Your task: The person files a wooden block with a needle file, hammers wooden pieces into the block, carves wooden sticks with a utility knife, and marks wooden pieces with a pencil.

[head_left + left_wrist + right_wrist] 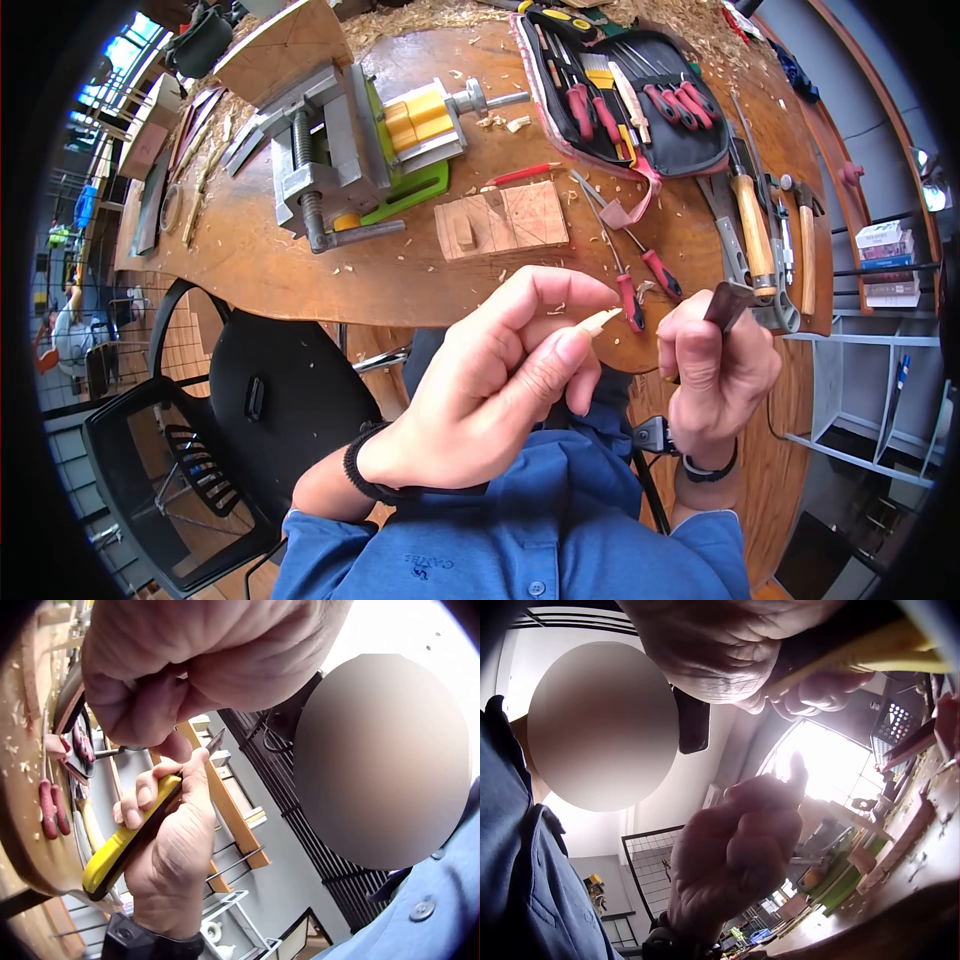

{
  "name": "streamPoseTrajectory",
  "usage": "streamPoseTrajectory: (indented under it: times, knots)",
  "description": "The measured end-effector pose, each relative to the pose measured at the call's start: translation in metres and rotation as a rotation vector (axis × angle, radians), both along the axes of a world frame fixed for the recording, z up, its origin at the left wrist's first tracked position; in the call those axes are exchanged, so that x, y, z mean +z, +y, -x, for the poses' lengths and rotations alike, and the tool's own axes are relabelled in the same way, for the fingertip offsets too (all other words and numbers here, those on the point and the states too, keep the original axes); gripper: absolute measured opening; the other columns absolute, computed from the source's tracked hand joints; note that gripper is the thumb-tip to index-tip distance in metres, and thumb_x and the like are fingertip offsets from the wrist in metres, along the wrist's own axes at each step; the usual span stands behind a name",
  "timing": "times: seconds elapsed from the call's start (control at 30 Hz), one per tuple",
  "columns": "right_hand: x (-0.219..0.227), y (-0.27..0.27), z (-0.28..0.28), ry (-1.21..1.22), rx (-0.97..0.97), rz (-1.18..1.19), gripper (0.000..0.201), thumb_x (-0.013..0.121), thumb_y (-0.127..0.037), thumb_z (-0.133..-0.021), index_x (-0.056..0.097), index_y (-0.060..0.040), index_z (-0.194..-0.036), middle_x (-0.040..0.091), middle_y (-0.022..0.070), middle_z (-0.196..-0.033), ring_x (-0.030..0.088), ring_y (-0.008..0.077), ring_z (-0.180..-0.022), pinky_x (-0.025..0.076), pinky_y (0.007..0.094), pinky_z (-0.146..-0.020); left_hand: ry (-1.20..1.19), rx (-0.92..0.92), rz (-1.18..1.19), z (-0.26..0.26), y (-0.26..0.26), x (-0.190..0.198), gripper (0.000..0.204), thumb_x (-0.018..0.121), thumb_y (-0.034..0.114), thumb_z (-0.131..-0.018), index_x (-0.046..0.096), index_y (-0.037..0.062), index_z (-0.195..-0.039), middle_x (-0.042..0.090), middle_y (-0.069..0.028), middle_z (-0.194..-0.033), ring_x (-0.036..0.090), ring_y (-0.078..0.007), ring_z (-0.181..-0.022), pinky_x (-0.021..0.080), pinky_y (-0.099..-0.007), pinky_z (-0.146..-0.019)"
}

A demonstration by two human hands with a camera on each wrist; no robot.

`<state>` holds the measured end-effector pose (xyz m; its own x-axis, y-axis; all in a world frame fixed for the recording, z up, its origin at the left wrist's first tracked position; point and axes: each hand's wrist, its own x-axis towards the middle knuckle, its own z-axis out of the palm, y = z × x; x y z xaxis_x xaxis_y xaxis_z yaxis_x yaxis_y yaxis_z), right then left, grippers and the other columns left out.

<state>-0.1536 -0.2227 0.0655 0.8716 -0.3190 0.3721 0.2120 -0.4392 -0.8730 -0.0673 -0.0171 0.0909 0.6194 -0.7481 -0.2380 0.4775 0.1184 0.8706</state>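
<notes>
In the head view, my left hand [485,390] pinches a small pale wooden sliver [600,320] with a pointed tip between thumb and fingers. To its right, my right hand [720,370] grips a utility knife, whose dark blade [730,303] sticks up past the thumb. The yellow and black handle [127,844] of that knife lies across the right palm in the left wrist view. Blade and sliver are apart, both above the table's near edge. The left hand [735,855] appears dark against the window in the right wrist view, its sliver hidden there.
Beyond the hands, a notched wood block [520,220] lies on the wooden table [250,260]. A grey vise [335,165] stands to the left. A tool pouch [690,150], red-handled tools [630,300] and a hammer [805,240] lie to the right. A black chair [290,380] is at left.
</notes>
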Motion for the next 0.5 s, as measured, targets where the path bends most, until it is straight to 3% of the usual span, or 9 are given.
streamPoseTrajectory:
  times: [0.17,0.27,0.3,0.4,0.43,0.5]
  knots:
    - [0.004,0.005,-0.009,0.04,-0.052,0.084,0.015,0.084,-0.008,-0.098,0.071,-0.0007,-0.098,0.065,0.0007,-0.072,0.058,0.0051,-0.063,0.046,0.0258,-0.058,0.061,-0.006,-0.032,-0.006,0.006,-0.005,0.039,0.05,0.029,-0.12,0.055,0.001,-0.146,0.068,-0.0065,-0.088,0.05,-0.0033,-0.07,0.035,-0.0195,-0.062]
    - [0.005,0.015,-0.01,0.096,-0.082,0.031,0.014,0.081,-0.004,-0.098,0.068,-0.002,-0.101,0.067,-0.0001,-0.076,0.058,0.0041,-0.066,0.048,0.0245,-0.06,0.092,-0.031,0.044,-0.011,0.008,-0.013,0.037,0.049,0.027,-0.12,0.06,-0.0008,-0.141,0.07,-0.0077,-0.09,0.05,-0.0029,-0.07,0.035,-0.0194,-0.062]
    - [0.006,0.013,-0.006,0.138,-0.032,0.029,0.014,0.077,-0.008,-0.102,0.067,-0.0013,-0.111,0.068,0.0024,-0.08,0.061,0.0068,-0.07,0.05,0.0262,-0.065,0.09,-0.032,0.042,-0.011,0.008,-0.014,0.037,0.049,0.027,-0.12,0.06,-0.0008,-0.141,0.07,-0.0077,-0.09,0.05,-0.0029,-0.07,0.035,-0.0194,-0.062]
    - [0.005,0.009,-0.006,0.094,0.103,0.012,0.018,0.072,-0.016,-0.106,0.067,0.0001,-0.113,0.067,0.0043,-0.082,0.063,0.0116,-0.072,0.052,0.0298,-0.069,0.012,0.002,0.054,-0.009,0.004,-0.015,0.033,0.052,0.023,-0.119,0.064,-0.0013,-0.138,0.071,-0.0071,-0.093,0.051,-0.0027,-0.073,0.036,-0.0189,-0.065]
    - [0.004,0.015,-0.007,0.076,0.085,-0.041,0.022,0.067,-0.02,-0.11,0.067,0.0018,-0.115,0.067,0.0065,-0.084,0.065,0.0167,-0.072,0.053,0.0333,-0.071,-0.057,0.034,0.021,-0.007,0.001,-0.013,0.032,0.054,0.021,-0.118,0.064,-0.0011,-0.138,0.071,-0.0064,-0.095,0.053,-0.0028,-0.075,0.038,-0.0187,-0.066]
    - [0.01,0.012,-0.004,0.172,0.141,-0.033,0.017,0.062,-0.013,-0.111,0.067,0.003,-0.115,0.066,0.0099,-0.083,0.066,0.0212,-0.069,0.052,0.035,-0.067,-0.113,0.07,0.0,-0.005,0.0,-0.013,0.03,0.059,0.014,-0.115,0.062,-0.0004,-0.141,0.07,-0.0046,-0.1,0.058,-0.004,-0.081,0.042,-0.0197,-0.071]
